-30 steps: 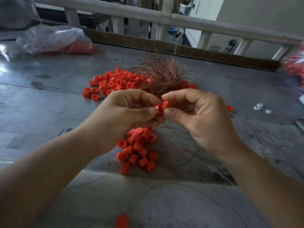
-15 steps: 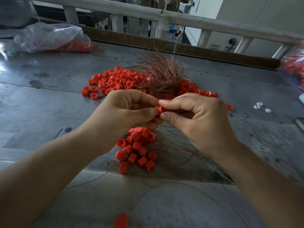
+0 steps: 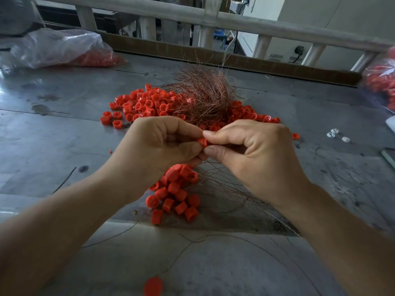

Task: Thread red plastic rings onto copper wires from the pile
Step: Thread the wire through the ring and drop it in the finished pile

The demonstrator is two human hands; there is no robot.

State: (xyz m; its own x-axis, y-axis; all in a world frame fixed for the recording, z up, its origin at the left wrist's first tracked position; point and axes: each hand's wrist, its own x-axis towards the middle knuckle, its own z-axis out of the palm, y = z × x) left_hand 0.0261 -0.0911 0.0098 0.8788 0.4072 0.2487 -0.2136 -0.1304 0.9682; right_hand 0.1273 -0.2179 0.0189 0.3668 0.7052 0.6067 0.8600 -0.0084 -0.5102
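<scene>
My left hand (image 3: 158, 146) and my right hand (image 3: 252, 154) meet above the table, and both pinch one red ring (image 3: 202, 142) between thumb and forefinger. Thin copper wires (image 3: 230, 189) trail down from under my hands toward the lower right. A cluster of threaded red rings (image 3: 175, 193) lies on the table right below my left hand. Behind my hands a loose pile of red rings (image 3: 145, 105) spreads out, with a tangled bundle of copper wires (image 3: 205, 95) on top of it.
The grey metal table (image 3: 53, 135) carries a clear bag of red rings (image 3: 64, 50) at back left and another bag (image 3: 380, 82) at the right edge. Small white parts (image 3: 335, 134) lie at right. One red ring (image 3: 152, 286) sits near the front edge. A railing (image 3: 213, 17) runs behind.
My two hands have closed together: the right thumb and forefinger now cover most of the ring, which showed more openly between the fingertips a second ago. The piles have not moved.
</scene>
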